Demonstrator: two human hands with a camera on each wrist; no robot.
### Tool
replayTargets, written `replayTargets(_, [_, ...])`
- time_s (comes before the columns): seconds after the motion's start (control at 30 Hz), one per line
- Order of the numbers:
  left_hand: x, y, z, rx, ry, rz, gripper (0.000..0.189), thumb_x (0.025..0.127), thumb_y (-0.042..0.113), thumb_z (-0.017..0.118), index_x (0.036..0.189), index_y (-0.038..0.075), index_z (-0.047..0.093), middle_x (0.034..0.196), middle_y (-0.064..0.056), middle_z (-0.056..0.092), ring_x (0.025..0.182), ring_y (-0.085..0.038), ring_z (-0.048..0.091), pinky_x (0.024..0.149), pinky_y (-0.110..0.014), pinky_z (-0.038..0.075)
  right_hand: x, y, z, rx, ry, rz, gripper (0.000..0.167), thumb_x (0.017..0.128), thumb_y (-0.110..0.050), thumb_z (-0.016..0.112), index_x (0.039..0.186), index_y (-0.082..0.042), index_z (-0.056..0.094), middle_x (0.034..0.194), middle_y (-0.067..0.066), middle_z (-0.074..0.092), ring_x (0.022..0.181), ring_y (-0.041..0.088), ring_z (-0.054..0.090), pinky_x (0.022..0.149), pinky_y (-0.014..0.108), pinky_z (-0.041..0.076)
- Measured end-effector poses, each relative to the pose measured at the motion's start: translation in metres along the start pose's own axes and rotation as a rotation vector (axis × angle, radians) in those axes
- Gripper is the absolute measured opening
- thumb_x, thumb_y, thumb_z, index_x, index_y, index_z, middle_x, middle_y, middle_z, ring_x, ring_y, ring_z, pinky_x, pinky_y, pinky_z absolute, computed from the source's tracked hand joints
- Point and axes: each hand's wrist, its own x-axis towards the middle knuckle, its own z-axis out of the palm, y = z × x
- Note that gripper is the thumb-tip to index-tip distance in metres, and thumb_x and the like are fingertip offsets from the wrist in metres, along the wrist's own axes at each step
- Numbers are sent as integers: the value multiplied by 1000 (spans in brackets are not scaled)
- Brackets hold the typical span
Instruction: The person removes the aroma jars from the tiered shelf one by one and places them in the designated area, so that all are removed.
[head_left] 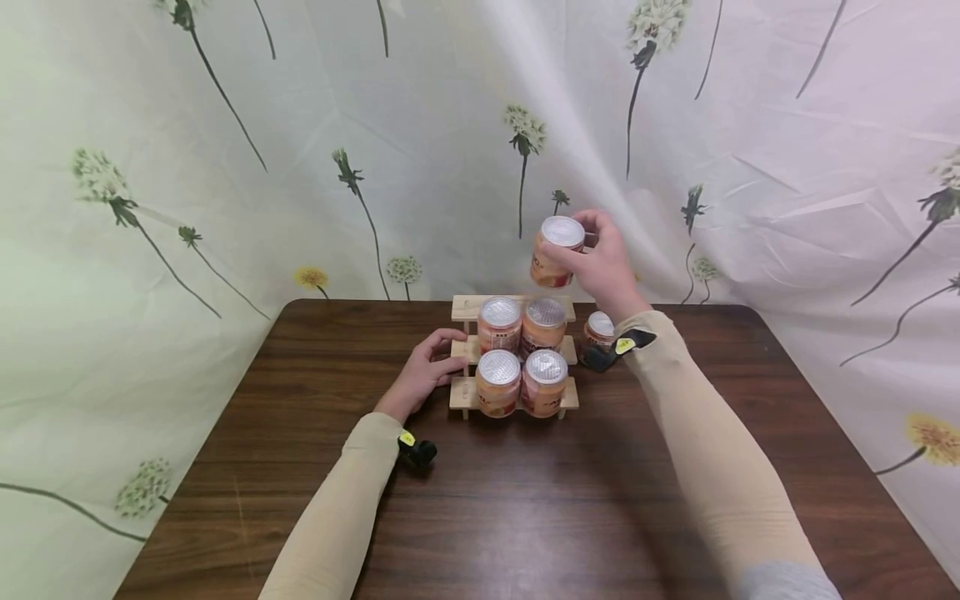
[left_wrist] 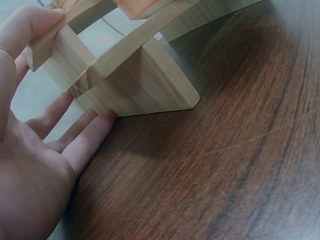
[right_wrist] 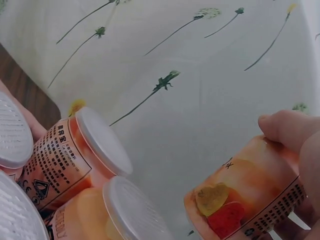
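A three-step wooden rack [head_left: 461, 393] bears two jars [head_left: 499, 394] with silvery lids on its front step. Two more jars [head_left: 501, 336] sit on the middle step. My left hand [head_left: 426, 371] holds the rack's left side; its thumb lies over a step's end and fingertips [left_wrist: 107, 120] touch the side leg. Above the rear step, my right hand [head_left: 606, 258] grips another jar [head_left: 551, 271] between thumb and fingers, lid upward. The right wrist view shows this jar [right_wrist: 235, 200] with yellow and red heart shapes on its label.
A further jar [head_left: 597, 329] stands on the dark wooden table [head_left: 337, 400] just right of the rack, partly behind the right wrist's camera [head_left: 611, 352]. A flower-patterned cloth [head_left: 450, 125] hangs behind the table's back edge.
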Motion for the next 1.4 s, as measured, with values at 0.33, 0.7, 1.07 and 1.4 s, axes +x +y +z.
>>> replayTargets(0.33, [1, -1, 0, 0, 5, 1, 42, 101, 17, 73, 140, 13, 57, 153, -17, 49, 123, -31, 58, 87, -36, 57, -9, 12, -26, 39, 45, 7, 46, 84, -18, 90, 113, -11, 54, 115, 3, 57, 104, 20, 57, 88, 30, 48])
replayTargets(0.7, [1, -1, -1, 8, 11, 0, 41, 100, 19, 74, 138, 16, 58, 152, -15, 50, 123, -31, 57, 85, -35, 57, -22, 36, -60, 38, 62, 80, 49, 84, -18, 90, 118, -12, 55, 120, 4, 56, 109, 20, 58, 87, 28, 53])
replayTargets(1.07, [2, -4, 0, -8, 12, 2, 37, 100, 19, 75, 134, 19, 60, 153, -14, 50, 122, -29, 58, 83, -34, 57, -35, 51, -86, -48, 85, 128, 51, 86, -25, 90, 122, -13, 56, 126, 2, 57, 111, 18, 58, 86, 27, 51])
replayTargets(1.4, [1, -2, 1, 1, 12, 11, 38, 100, 19, 75, 134, 18, 60, 152, -15, 51, 122, -29, 58, 84, -34, 58, -45, 68, -109, -99, 114, 127, 47, 87, -24, 89, 118, -11, 56, 119, 0, 58, 103, 14, 60, 80, 22, 51])
